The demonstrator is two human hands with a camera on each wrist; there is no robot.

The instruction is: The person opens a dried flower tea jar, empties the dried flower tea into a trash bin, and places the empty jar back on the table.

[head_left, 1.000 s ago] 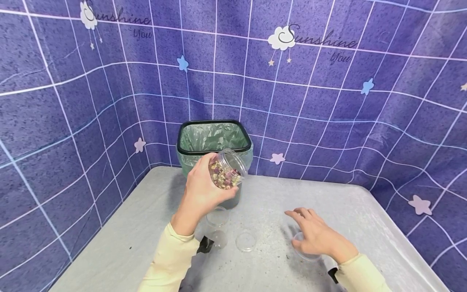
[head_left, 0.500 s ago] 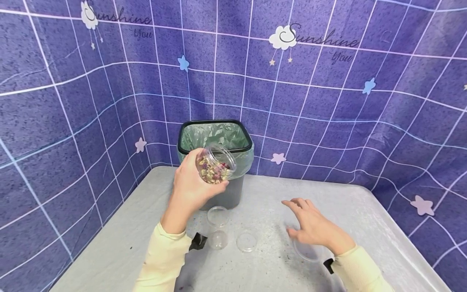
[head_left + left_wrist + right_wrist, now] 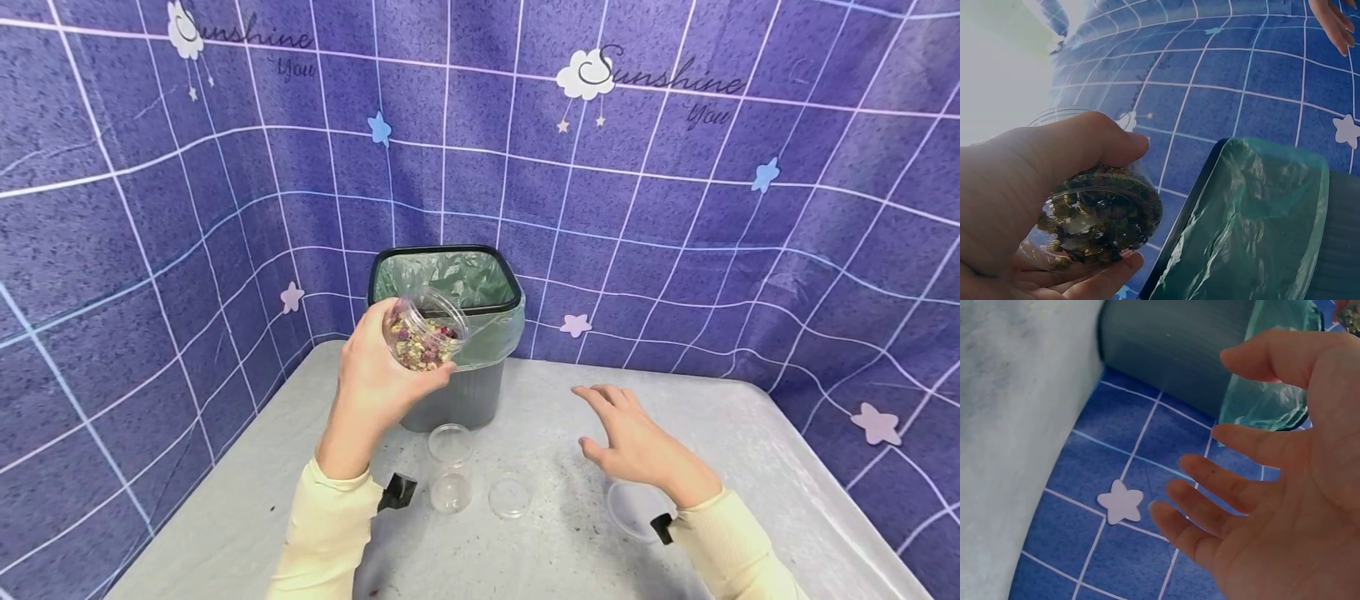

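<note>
My left hand grips a clear plastic jar partly filled with dried flowers, yellowish and dark red. The jar is tilted, its mouth toward the right, and overlaps the front of the bin in the head view. In the left wrist view the thumb and fingers wrap round the jar. My right hand hovers over the table with its fingers loosely spread and nothing in them. Below it lies a clear round container; the right wrist view shows the bare palm.
The grey bin has a black rim and a green bag inside. In front of it stand two clear round pieces of plastic and a clear lid. Small crumbs dot the light table cover. A blue grid curtain encloses the back.
My left hand has moved left and slightly up with the jar, still tilted. My right hand has drifted up and left, uncovering more of the container below it.
</note>
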